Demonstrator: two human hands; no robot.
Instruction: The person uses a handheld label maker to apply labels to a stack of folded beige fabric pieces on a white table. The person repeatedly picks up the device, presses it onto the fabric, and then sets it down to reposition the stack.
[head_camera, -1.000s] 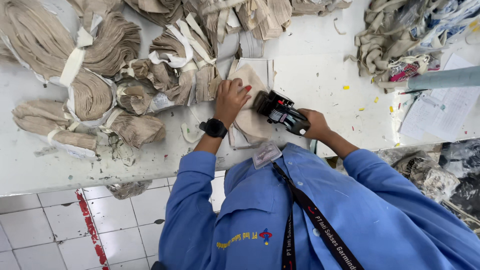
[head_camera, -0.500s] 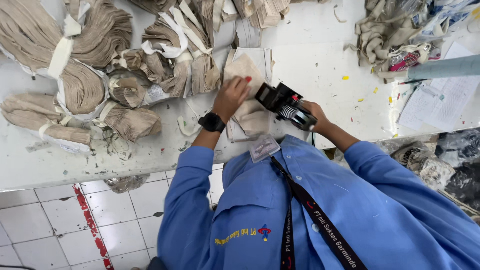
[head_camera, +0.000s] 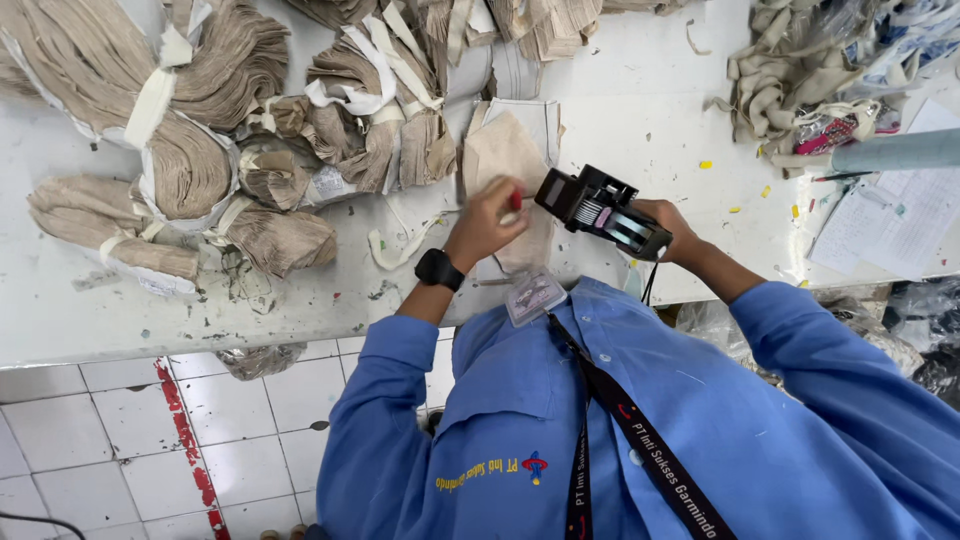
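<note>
My left hand (head_camera: 484, 222), with a black watch on its wrist, hovers over a stack of tan fabric pieces (head_camera: 503, 150) on the white table (head_camera: 620, 90). Its fingers are curled, and a small red piece (head_camera: 516, 200) shows at the fingertips. My right hand (head_camera: 672, 228) grips a black hand-held label gun (head_camera: 598, 210), whose nose points left at my left hand's fingertips. The gun is held just above the stack's near edge. A badge (head_camera: 532, 296) on a dark lanyard hangs at my chest.
Several tied bundles of tan fabric (head_camera: 190, 150) crowd the left and back of the table. More fabric strips (head_camera: 790, 80), a grey tube (head_camera: 895, 150) and paper sheets (head_camera: 900, 220) lie at the right. Tiled floor with a red line (head_camera: 185, 430) is below the table edge.
My left hand lay flat on the fabric stack; now it has lifted, curled its fingers and drawn back to the label gun's nose. The gun has stayed over the stack's near edge.
</note>
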